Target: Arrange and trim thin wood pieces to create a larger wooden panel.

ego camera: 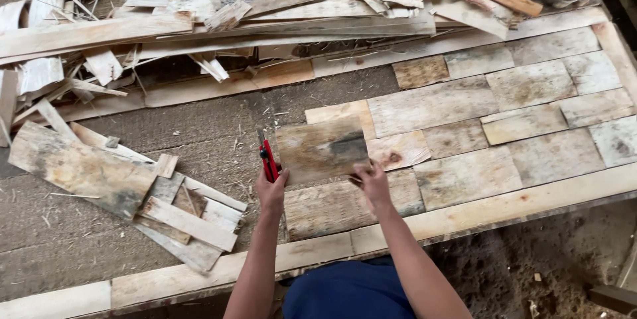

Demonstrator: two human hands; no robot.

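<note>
Left hand (271,189) fist closed round a red-handled knife (267,158), blade up, just beside the veneer sheet (323,149). Right hand (373,183) pinches that sheet's lower right corner, holding it over the board's (199,140) bare part beside the laid patchwork (491,120). Risk: thin sheet may crack at the pinch; blade near the sheet's edge could nick it. Open room lies left; scrap pile (199,20) crowds the far side.

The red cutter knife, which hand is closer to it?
Left. The left hand grips the red cutter knife and the left edge of the wood sheet. The right hand holds the sheet's lower right corner, apart from the knife.
</note>
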